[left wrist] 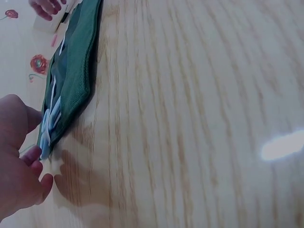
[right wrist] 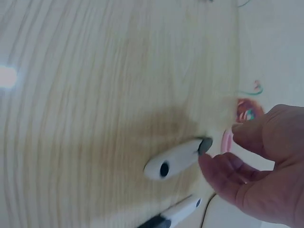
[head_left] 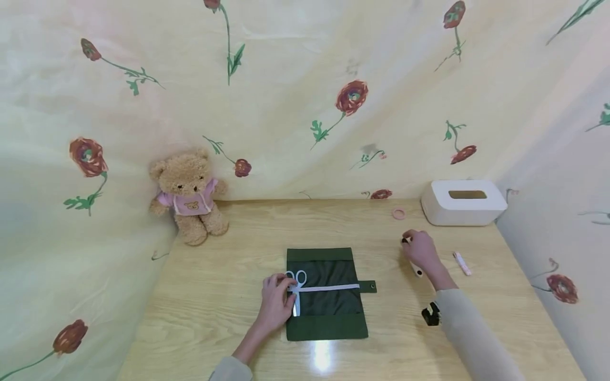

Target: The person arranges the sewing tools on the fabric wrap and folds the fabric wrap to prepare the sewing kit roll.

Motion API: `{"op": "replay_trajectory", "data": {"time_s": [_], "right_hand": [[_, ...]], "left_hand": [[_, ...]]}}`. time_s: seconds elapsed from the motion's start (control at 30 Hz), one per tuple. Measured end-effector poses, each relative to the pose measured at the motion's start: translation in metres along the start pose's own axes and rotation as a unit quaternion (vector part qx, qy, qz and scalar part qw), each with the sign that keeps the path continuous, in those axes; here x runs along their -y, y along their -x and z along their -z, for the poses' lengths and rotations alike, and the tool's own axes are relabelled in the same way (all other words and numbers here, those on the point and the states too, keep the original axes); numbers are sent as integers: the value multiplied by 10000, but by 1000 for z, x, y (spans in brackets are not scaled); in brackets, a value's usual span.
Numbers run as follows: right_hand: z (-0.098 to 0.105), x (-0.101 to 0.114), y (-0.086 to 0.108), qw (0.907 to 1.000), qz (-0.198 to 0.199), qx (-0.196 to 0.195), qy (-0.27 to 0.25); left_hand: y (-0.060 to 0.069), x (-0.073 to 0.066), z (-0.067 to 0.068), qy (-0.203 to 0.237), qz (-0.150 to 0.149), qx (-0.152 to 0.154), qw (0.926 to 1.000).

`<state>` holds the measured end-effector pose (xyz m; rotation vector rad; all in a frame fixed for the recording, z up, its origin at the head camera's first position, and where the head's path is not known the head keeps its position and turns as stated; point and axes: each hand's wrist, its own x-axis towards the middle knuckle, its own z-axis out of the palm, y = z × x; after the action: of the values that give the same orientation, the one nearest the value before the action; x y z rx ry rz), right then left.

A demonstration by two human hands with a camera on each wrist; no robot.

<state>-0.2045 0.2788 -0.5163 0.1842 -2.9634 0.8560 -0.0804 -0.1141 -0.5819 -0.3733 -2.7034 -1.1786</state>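
Note:
White-handled scissors (head_left: 297,296) lie at the left side of an unfolded dark green fabric case (head_left: 329,328), under its white band (head_left: 329,288). My left hand (head_left: 276,301) rests at the case's left edge, its thumb and a finger touching the scissors. In the left wrist view its other fingers hang loosely bent. On the right, my right hand (head_left: 421,250) reaches down to a slim white tool (right wrist: 173,159) with a black oval spot and a dark end. One fingertip meets that dark end; the thumb stands apart from it. What kind of tool it is cannot be told.
Beside the slim tool lies another white and black item (right wrist: 183,212). A small pink-and-white stick (head_left: 462,263) is right of my right hand. Farther back are a pink ring (head_left: 398,213) and a white tissue box (head_left: 464,203). A teddy bear (head_left: 190,198) sits at back left.

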Motion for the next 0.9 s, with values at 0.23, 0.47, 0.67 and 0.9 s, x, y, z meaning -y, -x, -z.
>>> {"op": "replay_trajectory", "data": {"time_s": [0.23, 0.47, 0.67, 0.9], "right_hand": [[5, -18, 3, 9954, -309, 798, 425], [1, -24, -2, 9924, -330, 1094, 450], [0, -24, -6, 9917, -424, 1161, 357], [3, -19, -10, 9908, -457, 1235, 323]], "left_hand": [[1, 3, -7, -252, -184, 12, 9995], [2, 1, -7, -435, -94, 253, 9987], [1, 1, -7, -482, -84, 304, 9983], [-5, 1, -5, -491, -44, 460, 9977]]}}
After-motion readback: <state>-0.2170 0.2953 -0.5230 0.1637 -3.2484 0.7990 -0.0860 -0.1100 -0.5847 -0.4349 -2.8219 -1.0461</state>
